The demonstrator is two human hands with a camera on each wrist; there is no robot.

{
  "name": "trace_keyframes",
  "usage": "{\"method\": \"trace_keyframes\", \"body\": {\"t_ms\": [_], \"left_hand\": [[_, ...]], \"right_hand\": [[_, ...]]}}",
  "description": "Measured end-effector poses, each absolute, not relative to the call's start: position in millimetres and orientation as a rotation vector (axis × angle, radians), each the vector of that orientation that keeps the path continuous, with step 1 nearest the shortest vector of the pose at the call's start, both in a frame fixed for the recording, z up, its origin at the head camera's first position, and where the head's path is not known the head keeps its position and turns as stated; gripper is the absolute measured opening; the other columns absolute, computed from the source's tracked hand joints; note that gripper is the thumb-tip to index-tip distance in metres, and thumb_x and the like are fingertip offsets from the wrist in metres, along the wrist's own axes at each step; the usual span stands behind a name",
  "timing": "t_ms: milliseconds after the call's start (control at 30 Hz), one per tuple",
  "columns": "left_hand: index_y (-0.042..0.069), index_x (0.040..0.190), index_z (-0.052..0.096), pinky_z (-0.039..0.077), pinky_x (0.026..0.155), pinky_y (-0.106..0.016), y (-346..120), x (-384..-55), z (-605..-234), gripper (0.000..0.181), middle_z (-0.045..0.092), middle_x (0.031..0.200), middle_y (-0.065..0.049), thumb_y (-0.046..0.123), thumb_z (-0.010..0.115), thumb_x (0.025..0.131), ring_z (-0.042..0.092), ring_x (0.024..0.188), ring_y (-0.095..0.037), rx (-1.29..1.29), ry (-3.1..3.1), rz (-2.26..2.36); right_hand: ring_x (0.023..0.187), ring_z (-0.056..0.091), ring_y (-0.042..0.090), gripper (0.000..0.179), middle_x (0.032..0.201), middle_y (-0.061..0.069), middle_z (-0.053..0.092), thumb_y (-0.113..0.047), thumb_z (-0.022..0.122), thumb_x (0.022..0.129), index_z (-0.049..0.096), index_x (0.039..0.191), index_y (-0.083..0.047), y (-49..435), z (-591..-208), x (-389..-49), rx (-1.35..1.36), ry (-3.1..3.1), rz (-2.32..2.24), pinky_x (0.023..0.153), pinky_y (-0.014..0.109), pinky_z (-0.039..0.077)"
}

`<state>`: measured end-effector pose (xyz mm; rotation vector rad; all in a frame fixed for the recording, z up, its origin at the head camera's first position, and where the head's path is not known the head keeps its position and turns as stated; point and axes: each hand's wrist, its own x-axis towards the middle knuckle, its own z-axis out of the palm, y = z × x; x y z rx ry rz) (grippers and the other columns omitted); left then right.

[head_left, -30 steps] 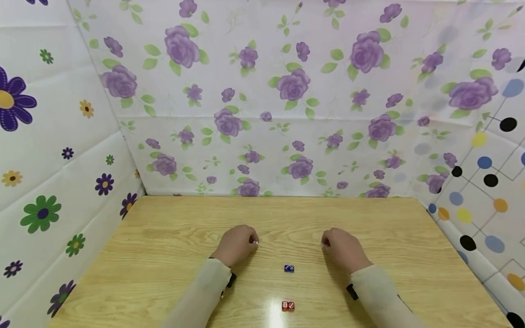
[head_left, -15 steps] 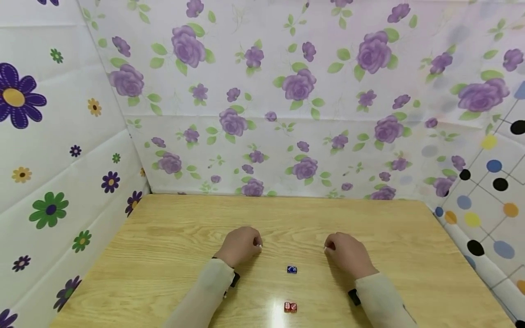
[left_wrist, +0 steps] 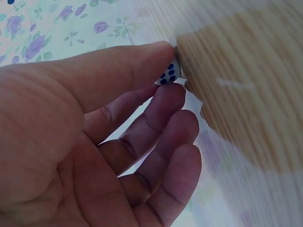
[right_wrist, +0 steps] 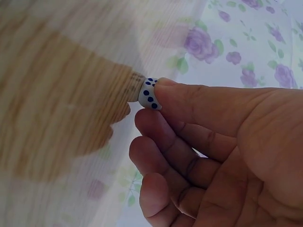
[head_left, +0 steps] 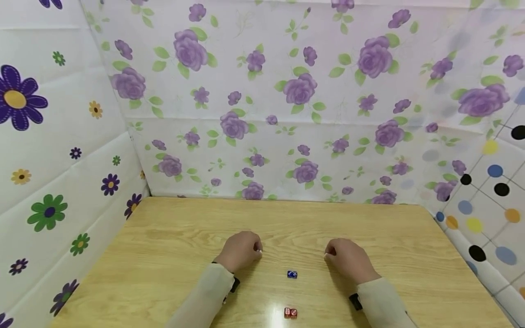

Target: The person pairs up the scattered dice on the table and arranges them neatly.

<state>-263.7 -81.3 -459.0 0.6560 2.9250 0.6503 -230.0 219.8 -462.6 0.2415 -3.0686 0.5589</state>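
Observation:
My left hand (head_left: 241,250) pinches a white die (left_wrist: 171,73) with blue pips between thumb and index finger, close over the wooden table (head_left: 184,218). The other left fingers curl loosely below it in the left wrist view. On the opposite side, my right hand (head_left: 348,258) grips a second white die (right_wrist: 149,96) with blue pips the same way, right at the tabletop. Fingertips cover part of each die. Between the hands and a little nearer to me lie two blue dice (head_left: 292,274) side by side. Two red dice (head_left: 290,312) form another pair closer to me.
A white cloth with purple roses (head_left: 270,119) hangs behind the table's far edge. Flower-printed cloth (head_left: 49,212) stands along the left side, and dotted cloth (head_left: 494,214) along the right. Light glares off the tabletop beside the red dice.
The head view has shifted slightly. My right hand has come a little nearer to me, still gripping its die. My left hand keeps its pinch, and the blue and red dice lie where they were.

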Motion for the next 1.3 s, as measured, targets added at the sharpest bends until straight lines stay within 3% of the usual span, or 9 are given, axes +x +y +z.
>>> {"method": "trace_keyframes", "body": {"t_ms": [1100,1300], "left_hand": [[0.017,0.077,0.068,0.044,0.059,-0.027,-79.7,-258.3,-457.9,0.009,0.061,0.077,0.009,0.01,0.067,0.083,0.05,0.061,-0.006,0.657,2.918,0.652],[0.012,0.081,0.07,0.045,0.061,-0.027,-79.0,-259.6,-455.5,0.005,0.062,0.079,0.007,0.009,0.067,0.081,0.051,0.062,-0.006,0.676,2.892,0.723]], "right_hand": [[0.072,0.059,0.011,0.006,0.082,-0.004,0.064,-0.021,0.072,0.084,0.07,0.084,-0.015,221.8,-464.4,-230.5,0.22,-3.107,0.613,0.068,0.037,0.051],[0.069,0.058,0.011,0.007,0.081,-0.003,0.064,-0.02,0.071,0.084,0.07,0.085,-0.014,223.0,-463.0,-230.3,0.248,-3.112,0.595,0.065,0.035,0.05]]}}
